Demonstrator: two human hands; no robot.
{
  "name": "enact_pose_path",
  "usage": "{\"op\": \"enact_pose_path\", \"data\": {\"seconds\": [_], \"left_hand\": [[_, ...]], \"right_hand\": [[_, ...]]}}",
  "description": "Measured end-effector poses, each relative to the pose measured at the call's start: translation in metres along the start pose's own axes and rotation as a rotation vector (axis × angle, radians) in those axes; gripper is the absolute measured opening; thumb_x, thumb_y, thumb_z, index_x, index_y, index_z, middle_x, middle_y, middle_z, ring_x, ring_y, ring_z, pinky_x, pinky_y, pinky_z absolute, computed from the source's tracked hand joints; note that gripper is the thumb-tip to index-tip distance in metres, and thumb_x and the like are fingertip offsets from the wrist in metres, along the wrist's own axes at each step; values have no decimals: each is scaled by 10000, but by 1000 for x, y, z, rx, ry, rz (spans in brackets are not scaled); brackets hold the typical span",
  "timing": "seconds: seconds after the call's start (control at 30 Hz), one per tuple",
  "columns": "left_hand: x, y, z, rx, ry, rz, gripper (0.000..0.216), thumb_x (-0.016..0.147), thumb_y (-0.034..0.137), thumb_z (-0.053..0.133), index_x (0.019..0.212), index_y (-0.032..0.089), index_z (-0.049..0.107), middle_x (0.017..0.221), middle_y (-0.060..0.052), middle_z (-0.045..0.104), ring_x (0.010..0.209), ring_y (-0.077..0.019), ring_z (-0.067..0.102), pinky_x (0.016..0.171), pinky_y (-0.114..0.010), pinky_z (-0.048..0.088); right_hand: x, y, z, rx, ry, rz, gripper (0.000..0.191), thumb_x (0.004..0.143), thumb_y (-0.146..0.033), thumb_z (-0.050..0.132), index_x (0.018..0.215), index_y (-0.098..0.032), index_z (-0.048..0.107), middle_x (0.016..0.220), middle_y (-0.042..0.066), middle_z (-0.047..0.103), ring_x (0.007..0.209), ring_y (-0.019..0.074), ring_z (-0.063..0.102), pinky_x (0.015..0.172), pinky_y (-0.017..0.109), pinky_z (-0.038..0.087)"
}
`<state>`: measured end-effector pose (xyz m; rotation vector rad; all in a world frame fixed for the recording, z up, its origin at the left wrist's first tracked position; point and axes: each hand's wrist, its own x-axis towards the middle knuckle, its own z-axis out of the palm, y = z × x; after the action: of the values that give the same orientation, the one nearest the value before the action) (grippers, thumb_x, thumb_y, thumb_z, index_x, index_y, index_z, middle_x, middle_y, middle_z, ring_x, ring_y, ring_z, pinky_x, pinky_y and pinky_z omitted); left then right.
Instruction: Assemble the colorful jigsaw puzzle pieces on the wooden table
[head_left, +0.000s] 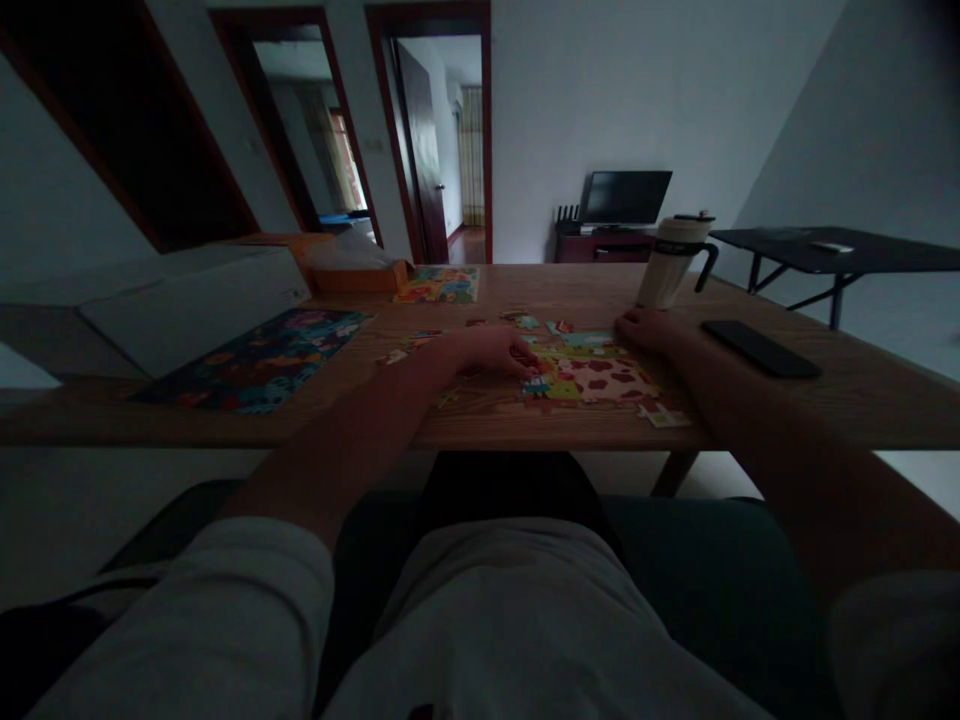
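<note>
The puzzle (596, 378) lies mid-frame on the surface (862, 385); left hand (495, 352) fingers pinch a piece, right hand (645, 330) rests curled at its upper edge.

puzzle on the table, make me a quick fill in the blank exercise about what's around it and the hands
1. The left hand rests at the left edge of the half-built ____ in front of the person.
2. The cup with the dark lid stands just behind the ____ hand.
3. The flat dark ____ lies on the wooden table, right of the right hand.
4. A finished dark puzzle lies to the ____ of the hands.

Missing words: puzzle; right; phone; left
</note>
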<state>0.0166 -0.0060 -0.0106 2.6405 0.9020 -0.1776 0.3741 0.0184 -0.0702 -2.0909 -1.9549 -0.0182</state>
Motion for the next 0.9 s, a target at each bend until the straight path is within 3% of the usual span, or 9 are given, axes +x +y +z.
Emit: {"op": "enact_pose_path", "data": {"seconds": [0.27,0.53,0.67,0.9], "left_hand": [[-5,4,-14,61,-124,-6,694,784,558,740,1436,352,622,1367,-4,699,1145,-239,661,963,-287,471],[-18,-1,-2,72,-3,-6,596,864,579,668,1422,371,634,1364,-7,699,1174,-240,653,1026,-310,439],[-22,-2,3,52,37,53,525,926,516,613,1411,317,648,1399,-19,678,1246,-223,621,1091,-298,386],[-21,2,3,65,42,39,521,937,505,589,1416,307,647,1393,-32,682,1213,-231,640,1064,-314,421]], "right_hand": [[3,-2,5,-49,-25,-66,367,1034,-380,493,1193,-176,753,1184,155,750,1034,294,709,928,359,528],[2,-29,11,-37,-9,-159,487,1070,-417,431,1409,-131,634,1371,180,668,1207,296,650,1043,365,476],[1,-41,13,-33,-85,-259,474,1066,-444,435,1331,-144,688,1346,162,688,1188,293,654,1034,366,482],[-9,-50,5,-134,-14,-226,468,1050,-442,434,1239,-140,737,1233,199,725,1087,334,692,939,422,528]]}}
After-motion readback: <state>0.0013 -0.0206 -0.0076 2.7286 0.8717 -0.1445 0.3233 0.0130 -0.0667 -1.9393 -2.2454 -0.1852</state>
